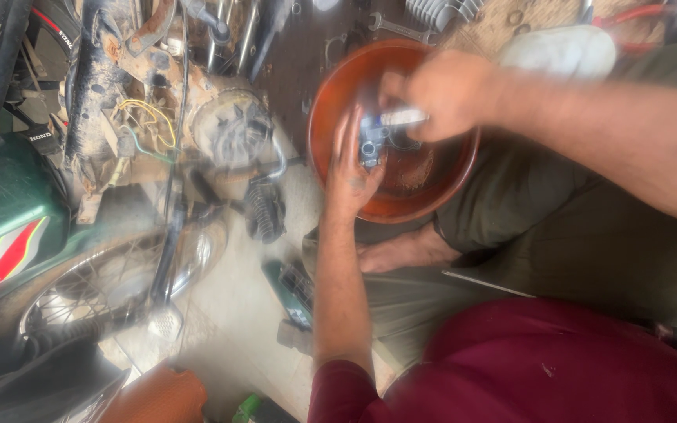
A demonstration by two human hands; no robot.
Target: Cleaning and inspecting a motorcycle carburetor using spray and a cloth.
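A small metal part (pixel 371 141) is gripped by the left hand (pixel 352 168) over a red bowl (pixel 432 184), while a pale tool (pixel 403 117) is clasped crosswise by the right hand (pixel 452 94) just above.

The bowl (pixel 338 94) under both hands is a rusty orange-red, darker brown at its bottom. The small part (pixel 371 141) against the left hand (pixel 352 168) is grey-blue metal, and the piece (pixel 403 117) in the right hand (pixel 448 94) is pale, nearly white (blur hides any pattern). The sleeve (pixel 346 392) behind the left hand is maroon. The trousers (pixel 558 227) beneath the right forearm are olive green. Far left of the left hand, the motorcycle tank (pixel 1 211) is dark green with a red-and-yellow flame stripe.
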